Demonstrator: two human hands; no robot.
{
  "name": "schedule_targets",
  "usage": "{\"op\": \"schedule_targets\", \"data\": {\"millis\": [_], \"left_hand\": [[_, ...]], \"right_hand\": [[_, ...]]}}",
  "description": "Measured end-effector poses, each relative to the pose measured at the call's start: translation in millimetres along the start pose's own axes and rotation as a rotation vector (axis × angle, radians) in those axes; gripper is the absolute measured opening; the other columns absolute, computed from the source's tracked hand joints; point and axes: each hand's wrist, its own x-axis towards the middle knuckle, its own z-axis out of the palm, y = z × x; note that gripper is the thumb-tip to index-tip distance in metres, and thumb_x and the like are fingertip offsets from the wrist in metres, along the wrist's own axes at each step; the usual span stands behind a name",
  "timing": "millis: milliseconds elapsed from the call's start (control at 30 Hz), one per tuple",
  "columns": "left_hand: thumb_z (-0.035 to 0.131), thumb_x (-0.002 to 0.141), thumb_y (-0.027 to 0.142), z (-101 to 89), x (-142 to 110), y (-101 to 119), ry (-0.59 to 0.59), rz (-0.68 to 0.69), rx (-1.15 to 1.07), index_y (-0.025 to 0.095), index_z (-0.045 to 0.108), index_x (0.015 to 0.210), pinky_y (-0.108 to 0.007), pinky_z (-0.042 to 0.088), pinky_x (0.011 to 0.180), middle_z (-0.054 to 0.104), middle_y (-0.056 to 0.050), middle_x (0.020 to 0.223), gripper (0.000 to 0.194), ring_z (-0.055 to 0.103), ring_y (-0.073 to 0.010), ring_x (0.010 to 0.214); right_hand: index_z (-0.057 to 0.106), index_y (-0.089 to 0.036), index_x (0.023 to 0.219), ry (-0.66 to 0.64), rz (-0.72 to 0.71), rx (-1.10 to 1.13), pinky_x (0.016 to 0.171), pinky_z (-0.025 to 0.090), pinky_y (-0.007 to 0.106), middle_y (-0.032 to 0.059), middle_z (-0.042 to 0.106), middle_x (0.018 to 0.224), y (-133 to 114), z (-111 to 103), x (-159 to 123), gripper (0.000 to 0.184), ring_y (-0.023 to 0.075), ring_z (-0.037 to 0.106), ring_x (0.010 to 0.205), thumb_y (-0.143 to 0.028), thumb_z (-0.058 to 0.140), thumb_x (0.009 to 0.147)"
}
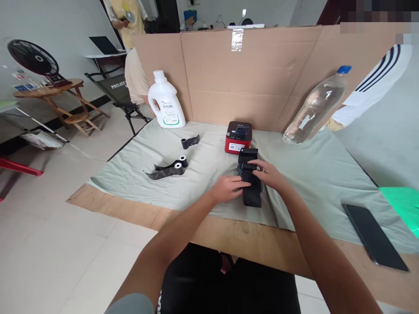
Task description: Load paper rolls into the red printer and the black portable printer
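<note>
In front of me on the cloth, both hands are on a black ribbon cartridge [245, 170], which has a roll across it. A wide black strip [252, 196] hangs from it toward the table's front edge. My left hand [225, 188] grips its left side, fingers reaching over the strip. My right hand [268, 174] is closed on the right end of the roll, fingertips on top. The undersides of both grips are hidden. Just behind stands a red and black box-shaped device [238, 138] with a white label.
Several small black ribbon rolls [179, 166] lie left on the grey-green cloth [209, 157]. A white detergent bottle [166, 102], a clear bottle with blue cap [319, 107] and a cardboard screen [248, 78] stand behind. A phone [375, 235] lies right. People are beyond the screen.
</note>
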Motion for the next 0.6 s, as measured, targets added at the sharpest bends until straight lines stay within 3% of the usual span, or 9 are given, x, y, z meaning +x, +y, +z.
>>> {"op": "schedule_targets", "data": {"millis": [67, 300, 600], "left_hand": [[0.054, 0.097, 0.02, 3.8, 1.6, -0.7, 0.03, 0.008, 0.009, 0.023, 0.077, 0.111, -0.025, 0.047, 0.059, 0.07, -0.002, 0.079, 0.027, 0.064, -0.0132, 0.067], [0.053, 0.1, 0.024, 9.4, 3.4, 0.0, 0.069, 0.015, 0.007, 0.021, 0.077, 0.109, -0.023, 0.045, 0.057, 0.067, -0.001, 0.075, 0.025, 0.062, -0.0113, 0.063], [0.048, 0.103, 0.029, 6.6, 3.3, 3.3, -0.057, 0.019, 0.055, 0.024, 0.078, 0.11, -0.025, 0.048, 0.059, 0.066, -0.001, 0.073, 0.031, 0.062, -0.0121, 0.063]], "right_hand": [[0.073, -0.024, 0.111, 0.021, -0.053, -0.133, 0.085, 0.05, 0.042, 0.0051, 0.075, 0.097, 8.0, 3.7, 8.6, 0.035, 0.024, 0.061, 0.08, -0.024, 0.056, 0.08], [0.074, -0.021, 0.106, -0.001, -0.134, -0.271, 0.095, 0.049, 0.044, 0.0098, 0.072, 0.111, 19.5, 6.0, 27.7, 0.032, 0.0292, 0.064, 0.102, -0.014, 0.058, 0.079], [0.07, -0.018, 0.113, -0.14, 0.002, -0.238, 0.088, 0.051, 0.04, 0.0121, 0.072, 0.107, 2.9, -6.1, 24.9, 0.032, 0.0275, 0.067, 0.096, -0.014, 0.055, 0.086]]}}
